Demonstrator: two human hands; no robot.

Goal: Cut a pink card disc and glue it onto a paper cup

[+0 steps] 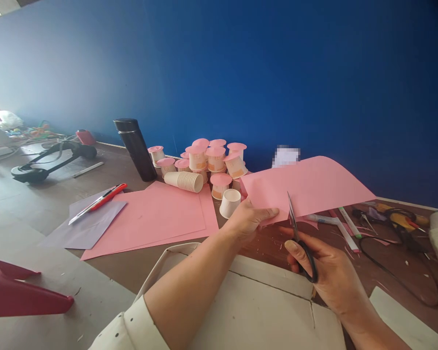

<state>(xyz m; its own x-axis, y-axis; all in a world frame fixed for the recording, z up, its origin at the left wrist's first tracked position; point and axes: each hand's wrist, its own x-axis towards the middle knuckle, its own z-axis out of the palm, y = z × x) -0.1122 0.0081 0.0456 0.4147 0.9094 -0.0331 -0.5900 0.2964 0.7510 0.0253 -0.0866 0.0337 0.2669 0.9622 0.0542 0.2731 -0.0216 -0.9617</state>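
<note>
Left hand [250, 221] was pinching the pink sheet [310, 187] by its near edge, out around three o'clock in view, right hand [330, 272] wrapped round black scissors [295, 226] there; pretty sure this was the cutting step, next snip probably needed it taut
</note>
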